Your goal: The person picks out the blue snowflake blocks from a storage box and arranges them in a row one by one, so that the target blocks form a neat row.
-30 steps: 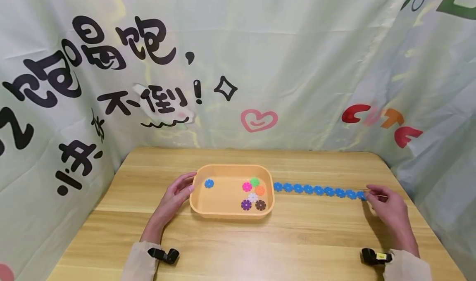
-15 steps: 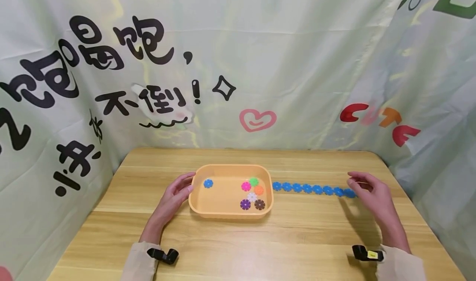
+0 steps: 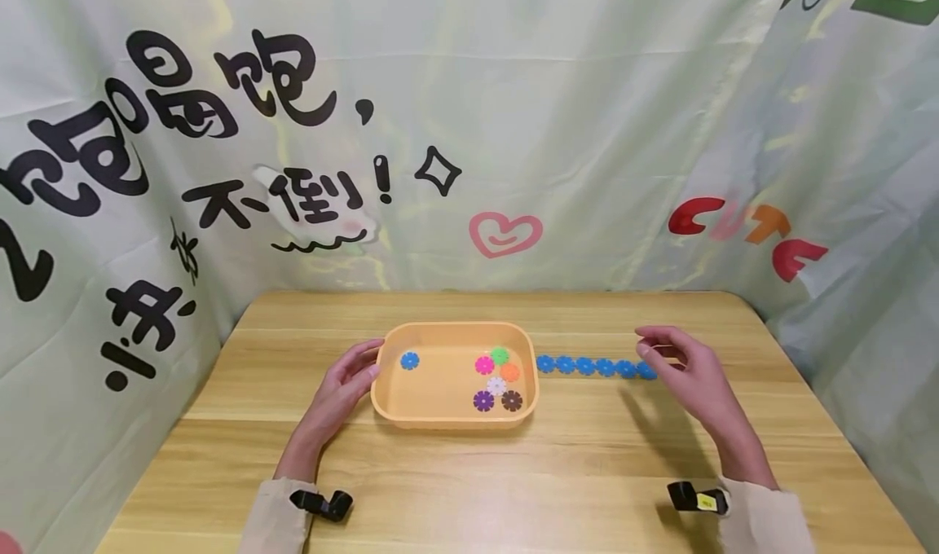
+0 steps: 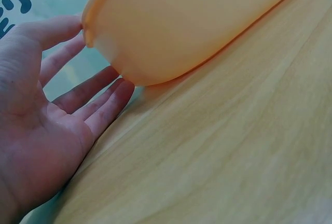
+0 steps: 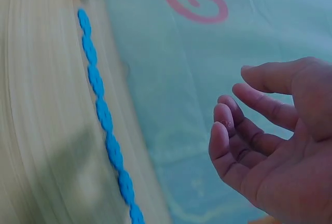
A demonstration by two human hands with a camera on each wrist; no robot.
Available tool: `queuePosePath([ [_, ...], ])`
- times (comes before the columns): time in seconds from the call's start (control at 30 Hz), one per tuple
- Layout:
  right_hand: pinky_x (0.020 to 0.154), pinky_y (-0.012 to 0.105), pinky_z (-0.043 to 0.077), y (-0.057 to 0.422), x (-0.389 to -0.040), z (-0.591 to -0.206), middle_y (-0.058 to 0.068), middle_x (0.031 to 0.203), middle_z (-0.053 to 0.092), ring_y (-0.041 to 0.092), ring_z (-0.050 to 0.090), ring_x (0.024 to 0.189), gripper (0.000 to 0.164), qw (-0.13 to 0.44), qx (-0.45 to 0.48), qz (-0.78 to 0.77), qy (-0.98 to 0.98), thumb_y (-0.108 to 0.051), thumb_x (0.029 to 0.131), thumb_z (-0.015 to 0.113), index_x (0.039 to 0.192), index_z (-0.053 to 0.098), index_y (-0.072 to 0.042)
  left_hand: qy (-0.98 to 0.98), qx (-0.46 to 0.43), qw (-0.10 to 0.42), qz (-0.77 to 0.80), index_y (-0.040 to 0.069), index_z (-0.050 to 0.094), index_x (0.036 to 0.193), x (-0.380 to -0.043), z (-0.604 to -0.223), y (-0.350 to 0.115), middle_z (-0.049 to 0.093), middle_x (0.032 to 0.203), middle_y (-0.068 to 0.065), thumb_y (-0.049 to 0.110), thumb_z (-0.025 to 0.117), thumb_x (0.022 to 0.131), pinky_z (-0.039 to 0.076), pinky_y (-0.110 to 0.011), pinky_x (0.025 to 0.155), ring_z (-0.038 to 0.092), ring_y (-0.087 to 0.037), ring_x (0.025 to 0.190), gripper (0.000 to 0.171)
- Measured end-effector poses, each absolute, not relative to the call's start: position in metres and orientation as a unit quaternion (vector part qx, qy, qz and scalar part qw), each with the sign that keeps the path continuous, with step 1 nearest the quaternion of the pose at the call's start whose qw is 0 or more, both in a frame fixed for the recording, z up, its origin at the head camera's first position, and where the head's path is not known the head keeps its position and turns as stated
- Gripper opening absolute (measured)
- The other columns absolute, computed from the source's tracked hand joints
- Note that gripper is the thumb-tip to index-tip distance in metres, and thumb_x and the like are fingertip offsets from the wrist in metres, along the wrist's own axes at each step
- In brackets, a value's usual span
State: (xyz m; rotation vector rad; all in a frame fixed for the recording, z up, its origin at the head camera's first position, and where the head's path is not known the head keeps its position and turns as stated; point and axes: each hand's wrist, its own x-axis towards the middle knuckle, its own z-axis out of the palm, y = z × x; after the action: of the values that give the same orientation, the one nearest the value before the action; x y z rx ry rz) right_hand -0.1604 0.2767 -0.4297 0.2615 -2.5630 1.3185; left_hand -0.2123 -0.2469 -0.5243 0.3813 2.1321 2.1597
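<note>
My left hand (image 3: 343,384) holds the left end of an orange tray (image 3: 433,411), thumb and fingers at its rim and outer wall, as the left wrist view also shows. Inside lie one blue snowflake disc (image 3: 409,361) at the left and several discs of other colours at the right: pink (image 3: 484,365), green (image 3: 500,356), orange (image 3: 509,371), white (image 3: 496,386), purple (image 3: 483,401) and brown (image 3: 512,401). From the tray's right side runs a row of blue snowflake discs (image 3: 584,366). Over its right end hovers my right hand (image 3: 685,371), fingers loosely bent and holding nothing; it hides part of the row.
The wooden table (image 3: 469,489) reaches back to a printed cloth curtain (image 3: 587,171), which closes off the back and sides. A black camera is strapped at each wrist.
My right hand has left the row's far right end and moved left above the discs, away from the table's right side. The left hand stays on the tray.
</note>
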Motion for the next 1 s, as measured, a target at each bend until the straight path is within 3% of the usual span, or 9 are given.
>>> queuePosePath([
  [0.37,0.077,0.022,0.055,0.235,-0.163,-0.426,0.007,0.11,0.067,0.018,0.064,0.096,0.029,0.083,0.117,0.46,-0.876,-0.022,0.104,0.061,0.13,0.064,-0.009,0.699,0.122,0.046,0.703,0.01,0.049,0.148,-0.212,-0.523,-0.247,0.048,0.147,-0.02,0.017,0.06,0.103,0.053,-0.035,0.097,0.051,-0.036,0.131,0.047],
  [0.7,0.074,0.03,0.058,0.202,-0.162,-0.426,0.001,0.103,0.067,0.019,0.065,0.092,0.026,0.065,0.16,0.481,-0.859,-0.019,0.1,0.068,0.124,0.066,-0.012,0.694,0.122,0.048,0.707,0.009,0.049,0.148,-0.213,-0.523,-0.247,0.049,0.146,-0.02,0.016,0.06,0.103,0.053,-0.036,0.097,0.054,-0.032,0.129,0.046],
  [1.0,0.073,0.032,0.058,0.162,-0.165,-0.425,0.002,0.099,0.067,0.021,0.064,0.088,0.024,0.039,0.2,0.51,-0.836,-0.014,0.097,0.071,0.12,0.068,-0.01,0.692,0.119,0.049,0.711,0.009,0.049,0.149,-0.212,-0.523,-0.247,0.048,0.147,-0.021,0.016,0.061,0.103,0.053,-0.035,0.098,0.051,-0.036,0.131,0.048],
])
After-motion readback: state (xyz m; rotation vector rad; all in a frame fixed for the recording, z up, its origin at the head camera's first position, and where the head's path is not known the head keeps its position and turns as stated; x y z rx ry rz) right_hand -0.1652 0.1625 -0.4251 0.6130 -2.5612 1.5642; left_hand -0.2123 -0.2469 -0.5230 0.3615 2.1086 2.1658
